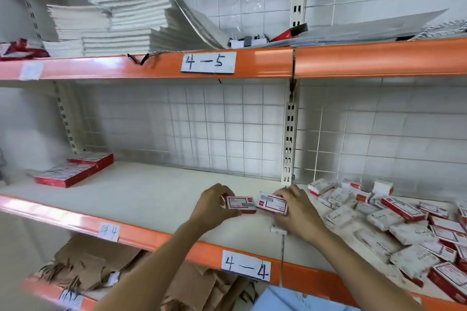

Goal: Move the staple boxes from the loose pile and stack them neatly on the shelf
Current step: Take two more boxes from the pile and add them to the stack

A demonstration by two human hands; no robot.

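- The left hand (214, 206) holds one small red and white box (240, 205), with the thumb and fingers curled round its left end.
- The right hand (294, 209) pinches a second box (272, 203) by its right side. This box is tipped a little.
- Both boxes are just above the white shelf (151, 192), near its front, and their near ends almost touch.
- The loose pile (394, 219) of boxes lies to the right on the same shelf, past the metal post (289, 134).
- I think the job has only begun, as most boxes are in the pile.
- To do this step well, turn the tipped box flat so it matches the other one.
- Set both down side by side with the edges lined up and the labels facing up.
- Start the row at one spot so more boxes can go next to it and on top.
- Both arms reach forward from below, with the hands close together and the wrists bent in.
- A flat red stack (73, 169) sits far off on the left of the shelf.
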